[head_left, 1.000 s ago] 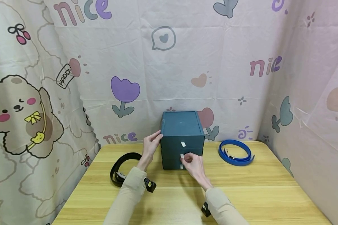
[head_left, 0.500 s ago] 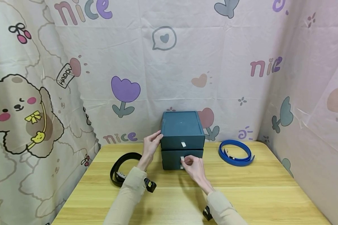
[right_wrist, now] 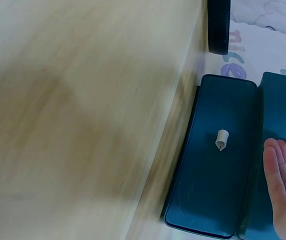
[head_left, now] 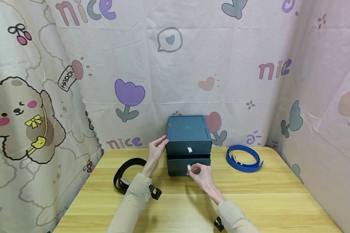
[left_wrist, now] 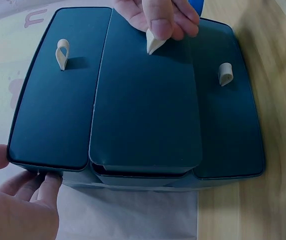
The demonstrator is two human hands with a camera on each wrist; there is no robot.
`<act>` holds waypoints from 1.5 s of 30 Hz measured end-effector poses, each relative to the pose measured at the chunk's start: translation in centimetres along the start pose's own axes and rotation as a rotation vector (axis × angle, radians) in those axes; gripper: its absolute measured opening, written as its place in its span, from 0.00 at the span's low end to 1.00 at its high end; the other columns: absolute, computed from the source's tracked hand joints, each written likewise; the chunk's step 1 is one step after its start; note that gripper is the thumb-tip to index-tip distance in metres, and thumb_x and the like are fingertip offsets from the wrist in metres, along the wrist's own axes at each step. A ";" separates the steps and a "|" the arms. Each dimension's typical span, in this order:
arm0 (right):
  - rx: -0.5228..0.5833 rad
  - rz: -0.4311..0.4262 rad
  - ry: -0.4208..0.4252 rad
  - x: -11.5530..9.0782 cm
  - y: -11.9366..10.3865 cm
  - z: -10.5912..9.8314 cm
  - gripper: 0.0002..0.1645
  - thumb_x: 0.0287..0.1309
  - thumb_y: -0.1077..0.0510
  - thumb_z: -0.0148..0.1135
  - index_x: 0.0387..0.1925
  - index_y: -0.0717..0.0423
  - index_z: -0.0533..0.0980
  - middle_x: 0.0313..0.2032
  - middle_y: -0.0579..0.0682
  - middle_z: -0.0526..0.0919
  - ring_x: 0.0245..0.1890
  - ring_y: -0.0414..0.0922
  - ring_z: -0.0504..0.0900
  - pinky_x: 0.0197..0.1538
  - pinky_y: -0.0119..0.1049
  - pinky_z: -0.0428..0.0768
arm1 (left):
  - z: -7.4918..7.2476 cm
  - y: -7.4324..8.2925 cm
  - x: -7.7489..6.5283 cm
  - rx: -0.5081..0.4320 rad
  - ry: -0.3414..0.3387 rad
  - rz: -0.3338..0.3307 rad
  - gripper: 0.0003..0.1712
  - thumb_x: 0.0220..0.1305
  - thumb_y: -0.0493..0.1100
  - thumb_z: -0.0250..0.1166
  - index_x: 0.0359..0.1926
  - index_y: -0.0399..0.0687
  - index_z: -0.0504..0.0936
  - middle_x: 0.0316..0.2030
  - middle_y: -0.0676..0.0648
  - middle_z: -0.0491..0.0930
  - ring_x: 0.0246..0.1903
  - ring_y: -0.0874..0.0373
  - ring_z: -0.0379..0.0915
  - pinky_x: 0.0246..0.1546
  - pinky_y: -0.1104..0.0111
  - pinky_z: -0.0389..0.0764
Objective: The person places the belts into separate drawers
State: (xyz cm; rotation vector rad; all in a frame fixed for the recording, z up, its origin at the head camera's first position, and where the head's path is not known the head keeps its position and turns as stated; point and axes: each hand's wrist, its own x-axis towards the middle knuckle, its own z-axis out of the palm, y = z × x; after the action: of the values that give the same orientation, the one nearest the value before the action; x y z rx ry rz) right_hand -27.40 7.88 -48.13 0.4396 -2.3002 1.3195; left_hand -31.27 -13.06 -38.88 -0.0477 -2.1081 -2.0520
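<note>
A dark teal drawer box (head_left: 188, 127) stands at the back of the table, with three drawers and a small whitish loop tab on each. My right hand (head_left: 202, 177) pinches the pull tab (left_wrist: 154, 44) of the middle drawer (left_wrist: 145, 110) between thumb and fingers. That drawer sticks out partway, leaving a dark gap beneath the top drawer (head_left: 175, 148). The bottom drawer (left_wrist: 228, 120) is flush. At the box's upper left front corner rests my left hand (head_left: 156, 151), its thumb and fingers touching the corner; some fingertips are hidden behind the side in the left wrist view.
A coiled black belt (head_left: 118, 176) lies left of the box, partly behind my left forearm. To the right is a coiled blue belt (head_left: 230, 159). A printed curtain (head_left: 175, 81) hangs behind and along both sides of the wooden table (head_left: 265, 200).
The middle drawer has come out of the box toward me, with the right hand drawing back on its tab. The left hand has stayed at the corner.
</note>
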 end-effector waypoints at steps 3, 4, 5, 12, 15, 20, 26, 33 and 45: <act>0.006 0.010 -0.019 -0.1 -0.2 -0.2 0.07 0.50 0.64 0.76 0.24 0.53 0.83 0.23 0.46 0.88 0.23 0.35 0.85 0.31 0.24 0.82 | 0.0 0.0 0.0 -0.003 0.005 -0.001 0.25 0.72 0.44 0.61 0.66 0.42 0.77 0.67 0.37 0.74 0.67 0.43 0.71 0.69 0.52 0.71; 0.007 0.015 -0.025 -0.1 -0.3 -0.2 0.07 0.50 0.64 0.76 0.24 0.53 0.84 0.23 0.46 0.88 0.23 0.35 0.85 0.31 0.24 0.82 | 0.0 0.0 0.0 -0.005 0.006 -0.002 0.25 0.72 0.44 0.62 0.66 0.42 0.77 0.67 0.37 0.74 0.67 0.43 0.71 0.69 0.52 0.71; 0.010 0.016 -0.031 -0.2 -0.4 -0.3 0.07 0.50 0.64 0.76 0.24 0.53 0.84 0.23 0.47 0.88 0.23 0.35 0.85 0.31 0.24 0.82 | 0.0 0.0 0.0 -0.006 0.006 -0.003 0.25 0.72 0.44 0.62 0.66 0.42 0.77 0.67 0.37 0.74 0.67 0.43 0.71 0.69 0.52 0.71; 0.013 0.011 -0.068 -0.4 -0.7 -0.7 0.07 0.50 0.65 0.75 0.23 0.52 0.84 0.23 0.46 0.88 0.23 0.35 0.85 0.31 0.23 0.82 | -0.1 0.0 -0.1 -0.007 -0.001 0.001 0.25 0.72 0.44 0.61 0.67 0.42 0.76 0.67 0.37 0.74 0.68 0.43 0.70 0.69 0.52 0.71; 0.008 0.006 -0.077 -0.6 -0.8 -0.8 0.07 0.50 0.65 0.75 0.23 0.52 0.84 0.23 0.47 0.88 0.23 0.34 0.85 0.31 0.23 0.82 | -0.1 0.0 -0.2 -0.003 0.000 0.001 0.25 0.72 0.44 0.61 0.67 0.42 0.76 0.67 0.37 0.74 0.68 0.43 0.70 0.69 0.52 0.71; 0.007 0.002 -0.083 -0.8 -0.8 -0.9 0.08 0.49 0.65 0.75 0.22 0.53 0.83 0.22 0.47 0.88 0.22 0.34 0.85 0.30 0.23 0.81 | -0.1 0.1 -0.2 -0.001 0.002 0.001 0.25 0.72 0.44 0.61 0.67 0.42 0.76 0.67 0.37 0.75 0.67 0.43 0.71 0.69 0.51 0.72; 0.012 -0.037 -0.086 -1.4 -0.8 -1.3 0.08 0.49 0.66 0.75 0.23 0.54 0.83 0.22 0.47 0.88 0.22 0.32 0.83 0.29 0.23 0.82 | -0.1 -0.1 0.0 -0.009 0.003 -0.005 0.25 0.72 0.44 0.61 0.66 0.42 0.77 0.66 0.37 0.75 0.67 0.44 0.72 0.69 0.51 0.72; 0.022 -0.037 -0.123 -2.0 -0.9 -1.7 0.07 0.49 0.66 0.75 0.25 0.54 0.84 0.23 0.47 0.88 0.23 0.31 0.83 0.30 0.23 0.82 | 0.0 0.0 0.0 -0.004 -0.001 0.002 0.25 0.72 0.44 0.62 0.66 0.41 0.76 0.67 0.37 0.74 0.67 0.43 0.71 0.69 0.51 0.71; 0.034 -0.026 -0.179 -3.0 -1.3 -2.1 0.06 0.51 0.65 0.75 0.25 0.54 0.84 0.24 0.47 0.89 0.24 0.31 0.84 0.29 0.24 0.82 | -0.2 0.0 0.0 -0.015 -0.011 0.001 0.25 0.72 0.43 0.62 0.67 0.40 0.76 0.68 0.37 0.73 0.69 0.44 0.69 0.69 0.52 0.70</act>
State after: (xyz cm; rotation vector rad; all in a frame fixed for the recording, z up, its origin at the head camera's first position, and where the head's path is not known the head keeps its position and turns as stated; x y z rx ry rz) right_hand -23.76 9.26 -47.87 0.6198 -2.4096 1.3568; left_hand -31.23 -13.24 -38.86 -0.0629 -2.0985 -2.0721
